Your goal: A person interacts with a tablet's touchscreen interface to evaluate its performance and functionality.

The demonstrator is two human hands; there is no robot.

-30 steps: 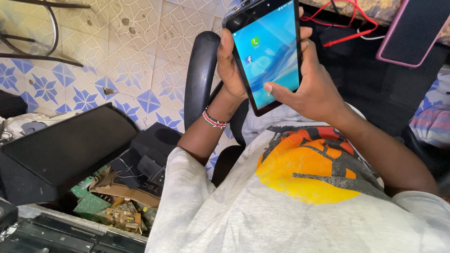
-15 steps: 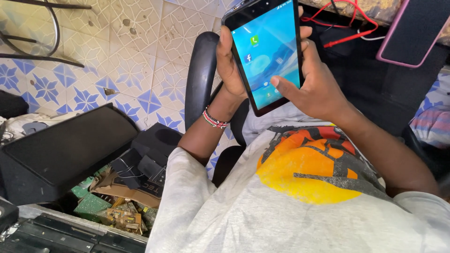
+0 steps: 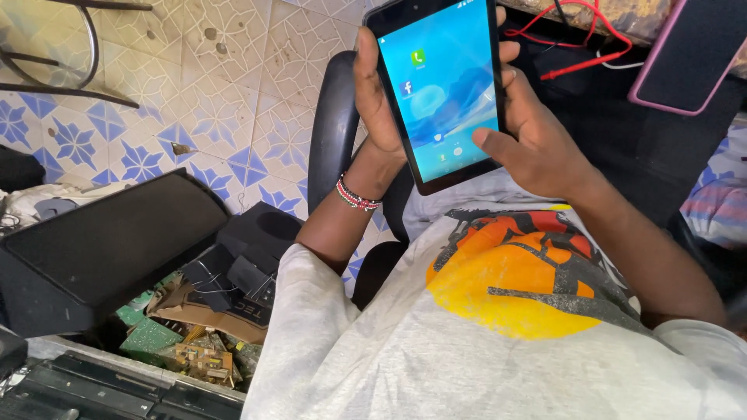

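A: Phone (image 3: 443, 85) where?
B: Twelve o'clock, screen lit, held up over your chest.
A: Hands?
B: Your left hand (image 3: 380, 109) wraps its left edge, fingers curled. Your right hand (image 3: 537, 140) cups the right side, thumb (image 3: 489, 138) on the glass. Circuit boards (image 3: 194, 346) at seven o'clock.

A cream floor of patterned tiles with blue star shapes (image 3: 233, 93) spreads below. A black curved chair back (image 3: 331, 132) stands on it, beside a box of green circuit boards (image 3: 167, 342) and black plastic casings (image 3: 101, 241).
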